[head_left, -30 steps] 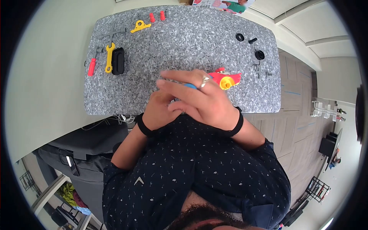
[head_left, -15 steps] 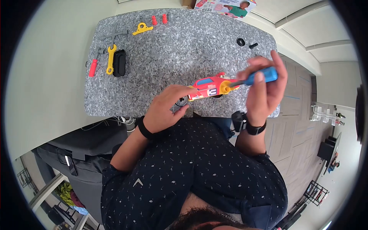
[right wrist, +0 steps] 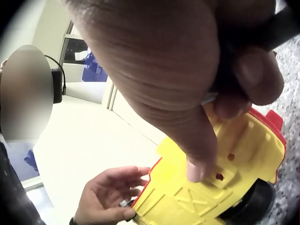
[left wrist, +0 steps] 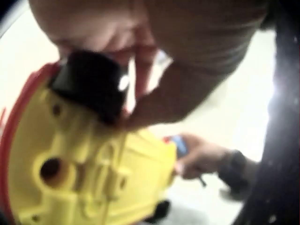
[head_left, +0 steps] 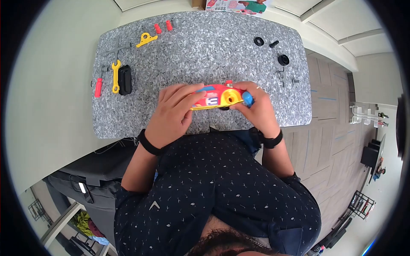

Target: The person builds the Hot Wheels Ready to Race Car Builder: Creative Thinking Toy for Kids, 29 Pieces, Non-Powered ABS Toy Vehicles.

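In the head view, a red and yellow toy race car (head_left: 213,97) with blue windows is tilted up near the table's front edge. My left hand (head_left: 171,113) grips its left end, fingers over the top. My right hand (head_left: 259,109) grips the right end by a round yellow recess, and the blue handle of a screwdriver (head_left: 247,99) shows in the same hand. The yellow underside (right wrist: 187,201) faces the right wrist view, with my right thumb pressed on it and a black wheel (right wrist: 253,204) fitted. Another black wheel (left wrist: 89,84) lies by my left fingers in the left wrist view.
On the left lie a yellow wrench (head_left: 115,77), a black plastic part (head_left: 124,80), a red-handled tool (head_left: 98,87) and a grey cross wrench (head_left: 118,50). A tyre (head_left: 259,41), a black wheel (head_left: 283,60) and small screws are at right. A printed box (head_left: 239,6) stands behind.
My right hand came away from the car with the screwdriver at the yellow recess, then returned and now grips the car's end. The car is shifted left, and my left hand lies further over it.
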Demonstrator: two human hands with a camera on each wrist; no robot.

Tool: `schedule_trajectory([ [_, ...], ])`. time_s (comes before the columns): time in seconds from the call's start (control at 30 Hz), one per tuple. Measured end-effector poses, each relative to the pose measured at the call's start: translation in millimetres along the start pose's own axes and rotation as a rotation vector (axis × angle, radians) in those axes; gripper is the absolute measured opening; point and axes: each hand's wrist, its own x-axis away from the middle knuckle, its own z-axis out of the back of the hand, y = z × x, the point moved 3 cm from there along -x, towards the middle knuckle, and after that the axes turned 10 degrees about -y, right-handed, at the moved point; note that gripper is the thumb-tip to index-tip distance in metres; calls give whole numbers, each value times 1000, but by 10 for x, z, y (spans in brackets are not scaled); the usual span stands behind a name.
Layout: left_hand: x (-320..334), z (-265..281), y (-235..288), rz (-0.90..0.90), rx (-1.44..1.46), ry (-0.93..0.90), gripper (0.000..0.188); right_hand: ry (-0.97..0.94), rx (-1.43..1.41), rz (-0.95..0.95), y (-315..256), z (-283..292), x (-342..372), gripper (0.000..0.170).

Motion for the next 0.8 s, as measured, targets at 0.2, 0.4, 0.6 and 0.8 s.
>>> schedule_trajectory([
  [0.2,-315,-53,307,47,81,-30,82,30,68,145,-196,-347,-105,53],
  [0.4,-312,-368,96,142,43,23,73,87,88,114,-101,-225,-83,67],
  [0.6,-272,-407,57,200,128,80,63,356,499,-205,792,1092,-179,74],
  [0.8,-261,-363,80,194,-2,139,58,224,722,-547,1750,1608,-508,74],
])
